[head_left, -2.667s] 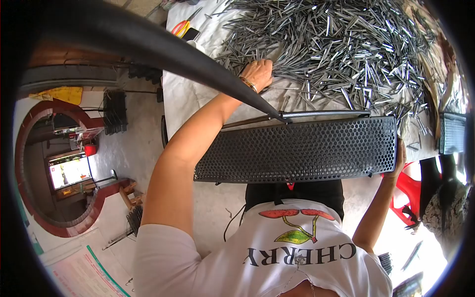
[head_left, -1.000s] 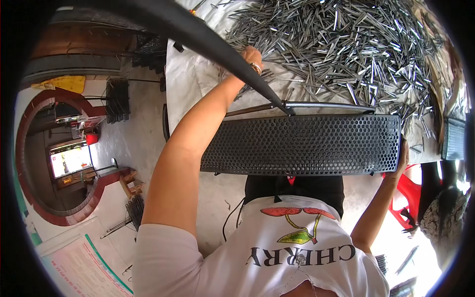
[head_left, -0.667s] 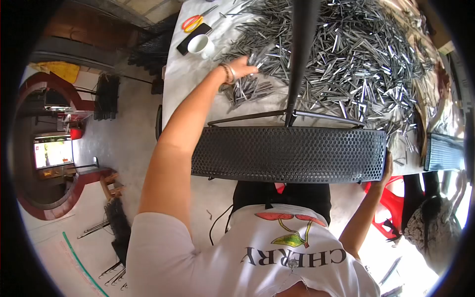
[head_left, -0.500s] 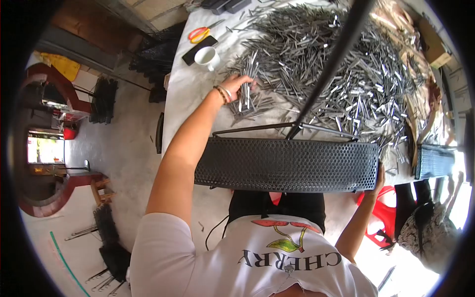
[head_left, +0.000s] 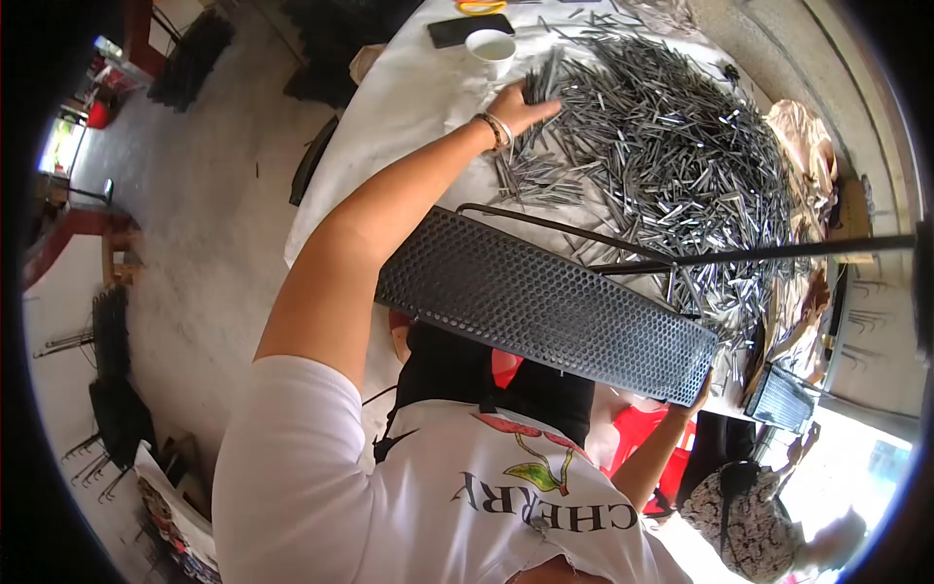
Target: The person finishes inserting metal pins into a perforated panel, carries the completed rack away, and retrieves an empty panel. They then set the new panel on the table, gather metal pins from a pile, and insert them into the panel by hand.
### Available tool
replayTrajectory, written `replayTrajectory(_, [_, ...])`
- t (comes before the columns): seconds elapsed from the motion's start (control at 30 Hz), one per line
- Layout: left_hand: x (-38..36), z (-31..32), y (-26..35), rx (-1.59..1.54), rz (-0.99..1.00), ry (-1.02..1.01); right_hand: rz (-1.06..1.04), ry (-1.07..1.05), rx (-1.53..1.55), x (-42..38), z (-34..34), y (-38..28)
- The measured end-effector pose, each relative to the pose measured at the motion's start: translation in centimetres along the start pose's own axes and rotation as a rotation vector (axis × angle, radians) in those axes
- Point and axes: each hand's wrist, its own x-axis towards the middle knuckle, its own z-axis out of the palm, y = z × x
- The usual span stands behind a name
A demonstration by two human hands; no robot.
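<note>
My left hand (head_left: 523,110) is closed around a bunch of thin dark metal strips (head_left: 547,76) at the left edge of a large heap of the same strips (head_left: 671,146). Below it, a few loose strips (head_left: 535,180) lie on the white tabletop. A long black perforated metal panel (head_left: 545,297) with a rod frame (head_left: 564,229) slants across my lap, by the table's near edge. At its right end my right hand (head_left: 702,391) grips the panel's edge, with most of its fingers hidden.
A white cup (head_left: 490,54), a dark phone (head_left: 469,30) and orange-handled scissors (head_left: 482,7) lie beyond my left hand. Crumpled brown paper (head_left: 803,146) borders the heap. Another person (head_left: 744,516) is at the right, near a second perforated panel (head_left: 781,397).
My view has turned, and the panel now tilts down to the right instead of lying level. My left hand still has strips in it, now farther up beside the heap.
</note>
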Motion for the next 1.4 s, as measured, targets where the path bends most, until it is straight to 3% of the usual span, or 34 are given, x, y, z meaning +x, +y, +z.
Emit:
replayTrajectory(0.03, [-0.6, -0.2, -0.2, 0.1, 0.0, -0.021, 0.015, -0.066, 0.023, 0.5, -0.9, 0.1])
replayTrajectory(0.07, [-0.9, 0.0, -1.2, 0.121, 0.149, 0.022, 0.012, -0.04, 0.013, 0.7, -1.2, 0.2])
replayTrajectory(0.17, [0.2, 0.0, -2.3, 0.138, 0.191, 0.133, 0.029, -0.082, 0.027, 0.5, -1.2, 0.1])
replayTrajectory(0.23, [-0.1, -0.3, -1.9, 0.132, 0.007, 0.066, 0.028, -0.029, 0.003, 0.4, -1.2, 0.1])
replayTrajectory(0.3, [-0.4, 0.3, -3.2, 0.273, 0.044, 0.172, 0.032, -0.063, -0.001, 1.1, -2.2, 0.2])
replayTrajectory(0.5, [-0.4, 2.2, -4.6, 0.071, 0.026, 0.318, 0.033, 0.009, 0.018, 1.3, -3.1, 0.2])
replayTrajectory(0.53, [-0.4, 2.4, -4.3, 0.072, 0.019, 0.338, 0.0, 0.1, 0.014, 1.4, -2.8, 0.3])
replayTrajectory(0.7, [0.0, 3.6, -2.2, -0.062, -0.136, 0.289, 0.038, 0.023, 0.054, 1.1, -2.7, 0.1])
replayTrajectory(0.77, [1.9, 5.0, -4.1, -0.272, -0.186, 0.423, 0.063, -0.121, 0.075, 0.9, -2.8, 0.0])
replayTrajectory(0.83, [3.5, 4.5, -4.4, -0.169, -0.045, 0.442, 0.026, -0.029, 0.023, 1.1, -2.6, 0.1])
replayTrajectory(0.87, [2.9, 3.2, -1.7, -0.207, 0.024, 0.377, 0.007, 0.018, -0.002, 1.1, -2.6, 0.3])
replayTrajectory(0.97, [2.8, 0.7, 0.2, 0.421, 0.449, 0.384, 0.034, -0.025, 0.04, 0.9, -2.6, 0.2])
replayTrajectory(1.07, [1.6, 1.6, -2.7, 0.343, 0.565, 0.264, 0.027, 0.0, 0.013, 0.8, -2.5, 0.1])
replayTrajectory(1.17, [0.2, 2.4, -2.8, 0.275, 0.371, 0.235, -0.011, -0.002, -0.004, 0.8, -2.7, 0.2])
replayTrajectory(1.27, [0.3, 2.5, -3.3, 0.163, 0.403, 0.293, 0.04, -0.06, 0.05, 0.9, -3.5, 0.1])
replayTrajectory(1.4, [-0.2, 2.2, -3.6, 0.223, 0.252, 0.266, 0.039, -0.012, 0.035, 0.7, -2.1, 0.0])
